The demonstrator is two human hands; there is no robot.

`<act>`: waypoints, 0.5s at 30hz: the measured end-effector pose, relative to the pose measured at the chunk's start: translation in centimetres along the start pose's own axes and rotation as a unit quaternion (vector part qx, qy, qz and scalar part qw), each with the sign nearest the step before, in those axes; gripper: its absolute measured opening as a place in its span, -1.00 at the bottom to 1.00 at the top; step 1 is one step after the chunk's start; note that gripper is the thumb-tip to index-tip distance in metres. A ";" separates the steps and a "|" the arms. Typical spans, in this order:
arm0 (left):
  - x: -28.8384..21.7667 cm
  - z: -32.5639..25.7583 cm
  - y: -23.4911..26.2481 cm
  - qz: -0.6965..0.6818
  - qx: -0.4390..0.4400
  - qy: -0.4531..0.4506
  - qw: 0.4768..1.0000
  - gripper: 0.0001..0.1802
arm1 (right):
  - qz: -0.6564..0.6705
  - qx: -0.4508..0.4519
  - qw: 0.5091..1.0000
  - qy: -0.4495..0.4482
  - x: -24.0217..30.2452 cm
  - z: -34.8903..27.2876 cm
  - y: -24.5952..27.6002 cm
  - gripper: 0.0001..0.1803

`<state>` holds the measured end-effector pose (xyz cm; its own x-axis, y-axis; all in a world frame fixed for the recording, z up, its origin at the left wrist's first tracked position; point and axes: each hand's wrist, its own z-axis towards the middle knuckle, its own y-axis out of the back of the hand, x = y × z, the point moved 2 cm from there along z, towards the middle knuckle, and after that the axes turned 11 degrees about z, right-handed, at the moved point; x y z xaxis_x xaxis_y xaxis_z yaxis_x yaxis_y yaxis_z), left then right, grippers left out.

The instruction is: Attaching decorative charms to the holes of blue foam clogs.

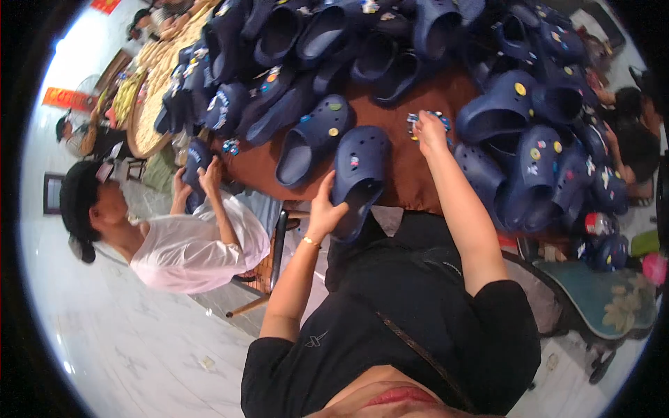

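My left hand [326,214] grips a navy blue foam clog [364,157] by its heel side, thumb inside the opening, at the table's near edge. Its toe points away from me, and a small light-coloured charm sits among the holes on top. Farther right, the fingers of my right hand [431,134] are pinched together at a small heap of blue and white shoe charms [444,121] on the brown tabletop [397,129]. Whatever they hold is too small to make out. Left of the held clog lies another navy clog [315,139] with green and yellow charms.
Navy clogs [327,35] crowd the table's far side, and more clogs [540,164] are piled at the right. A co-worker [188,240] in white sits at the left, holding a clog [197,164]. Other people work beyond. A teal patterned chair [592,296] stands at the right.
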<state>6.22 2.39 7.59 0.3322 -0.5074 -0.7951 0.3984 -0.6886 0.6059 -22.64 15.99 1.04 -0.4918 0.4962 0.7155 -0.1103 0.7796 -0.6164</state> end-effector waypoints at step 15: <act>-0.3 3.9 -1.4 0.225 -0.158 -0.114 0.955 -0.56 | -0.206 -0.044 0.930 0.303 12.2 -9.9 3.9 -0.87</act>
<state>2.28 1.48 6.92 0.3507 -0.8389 -0.4163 0.5094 -0.2021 0.8365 -20.57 28.86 10.63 0.1553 0.2523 0.9551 -0.0976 0.9660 -0.2393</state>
